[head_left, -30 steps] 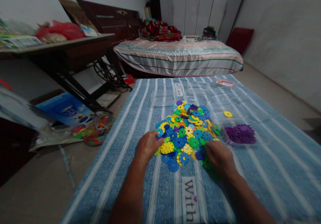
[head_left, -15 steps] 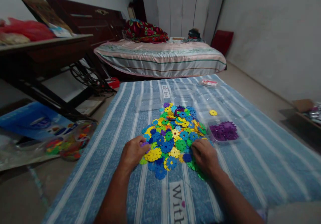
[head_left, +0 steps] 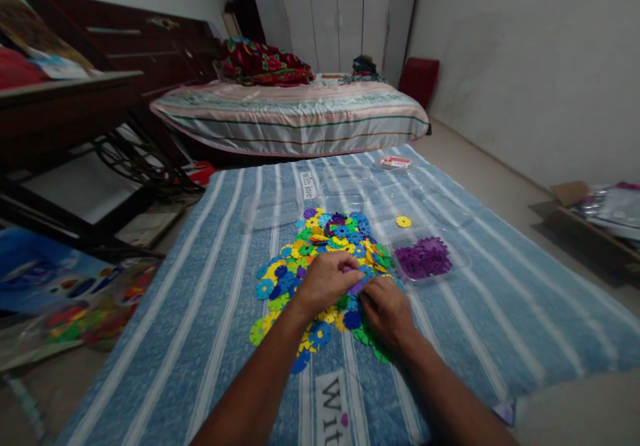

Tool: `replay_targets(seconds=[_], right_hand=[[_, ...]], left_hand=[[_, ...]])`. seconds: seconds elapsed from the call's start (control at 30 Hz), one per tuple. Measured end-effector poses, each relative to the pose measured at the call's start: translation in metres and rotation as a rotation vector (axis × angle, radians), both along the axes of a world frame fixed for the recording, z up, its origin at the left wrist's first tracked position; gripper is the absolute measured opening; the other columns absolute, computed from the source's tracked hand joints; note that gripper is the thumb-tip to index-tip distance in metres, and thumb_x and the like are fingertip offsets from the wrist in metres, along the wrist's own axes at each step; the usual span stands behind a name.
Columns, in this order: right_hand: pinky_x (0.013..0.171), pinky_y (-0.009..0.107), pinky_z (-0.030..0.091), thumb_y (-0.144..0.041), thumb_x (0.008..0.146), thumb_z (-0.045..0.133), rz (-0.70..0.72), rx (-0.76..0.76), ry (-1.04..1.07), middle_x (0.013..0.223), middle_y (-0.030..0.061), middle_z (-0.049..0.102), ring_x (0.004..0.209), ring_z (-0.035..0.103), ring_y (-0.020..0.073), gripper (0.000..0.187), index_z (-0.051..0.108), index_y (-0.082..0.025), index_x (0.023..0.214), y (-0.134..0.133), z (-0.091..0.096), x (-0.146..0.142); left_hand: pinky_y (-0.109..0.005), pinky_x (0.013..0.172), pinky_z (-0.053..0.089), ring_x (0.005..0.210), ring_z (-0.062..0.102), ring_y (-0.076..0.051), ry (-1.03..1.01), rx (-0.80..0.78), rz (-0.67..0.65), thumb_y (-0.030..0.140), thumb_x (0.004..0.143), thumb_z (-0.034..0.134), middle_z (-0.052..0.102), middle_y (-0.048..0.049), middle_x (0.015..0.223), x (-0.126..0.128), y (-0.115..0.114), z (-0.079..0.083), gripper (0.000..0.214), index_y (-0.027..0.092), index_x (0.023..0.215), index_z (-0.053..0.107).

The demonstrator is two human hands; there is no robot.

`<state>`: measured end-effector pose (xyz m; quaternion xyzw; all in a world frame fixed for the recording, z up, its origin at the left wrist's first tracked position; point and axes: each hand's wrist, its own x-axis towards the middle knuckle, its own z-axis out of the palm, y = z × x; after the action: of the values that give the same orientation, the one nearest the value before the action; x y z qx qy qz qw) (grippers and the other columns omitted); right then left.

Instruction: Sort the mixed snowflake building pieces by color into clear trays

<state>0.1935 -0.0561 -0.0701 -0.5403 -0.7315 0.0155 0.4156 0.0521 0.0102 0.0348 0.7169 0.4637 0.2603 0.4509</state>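
Observation:
A heap of flat, notched plastic discs (head_left: 277, 279) in blue, yellow, green, orange and purple lies on a striped blue cloth (head_left: 200, 313). Above its middle, my left hand (head_left: 327, 283) pinches a purple notched disc (head_left: 356, 286) between thumb and fingers. My right hand (head_left: 387, 306) is curled closed just to the right, its fingertips at the edge of that disc; whatever lies inside them is hidden. Right of the heap stands a clear plastic box (head_left: 463, 259) with purple discs (head_left: 425, 257) in it.
Clear plastic boxes (head_left: 270, 211) stand behind the heap. A lone yellow disc (head_left: 403, 222) lies near the purple box, and a small clear pack with a red-and-white label (head_left: 395, 162) is at the far edge. Beyond is a bed (head_left: 300, 116); a cardboard box (head_left: 595, 213) sits at right.
My left hand has moved right, from the heap's left side to its middle, carrying the purple disc up to my right hand. The camera view has turned slightly right.

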Motion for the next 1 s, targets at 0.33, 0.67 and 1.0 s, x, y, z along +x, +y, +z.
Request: replay_targets(seconds=[0.33, 0.67, 1.0], right_hand=[[0.069, 0.029, 0.039, -0.014, 0.09, 0.046, 0.012, -0.023, 0.004, 0.077, 0.0053, 0.06, 0.075, 0.052, 0.0181, 0.021, 0.06, -0.02, 0.075, 0.0, 0.001, 0.0], [0.07, 0.029, 0.037, -0.016, 0.091, 0.048, 0.002, -0.045, -0.044, 0.077, 0.0052, 0.06, 0.077, 0.053, 0.0177, 0.021, 0.059, -0.02, 0.074, -0.004, 0.004, -0.002], [0.058, 0.029, 0.025, -0.02, 0.089, 0.052, -0.117, 0.006, -0.177, 0.062, 0.0019, 0.055, 0.061, 0.046, 0.0158, 0.024, 0.055, -0.021, 0.065, 0.043, 0.025, -0.009]], left_hand=[[-0.024, 0.061, 0.043, 0.061, 0.054, -0.013, 0.046, 0.247, 0.031, 0.031, 0.075, 0.058, 0.062, 0.0011, 0.064, 0.037, 0.03, -0.009, 0.018, 0.016, 0.073, 0.068], [-0.023, 0.058, 0.043, 0.063, 0.057, -0.015, 0.225, 0.182, 0.353, 0.039, 0.072, 0.056, 0.065, 0.0009, 0.066, -0.094, 0.019, -0.029, 0.025, 0.017, 0.074, 0.07], [-0.028, 0.068, 0.047, 0.07, 0.061, -0.017, 0.353, 0.219, 0.37, 0.033, 0.075, 0.057, 0.067, -0.0015, 0.073, -0.122, 0.003, -0.031, 0.021, 0.017, 0.078, 0.07]])
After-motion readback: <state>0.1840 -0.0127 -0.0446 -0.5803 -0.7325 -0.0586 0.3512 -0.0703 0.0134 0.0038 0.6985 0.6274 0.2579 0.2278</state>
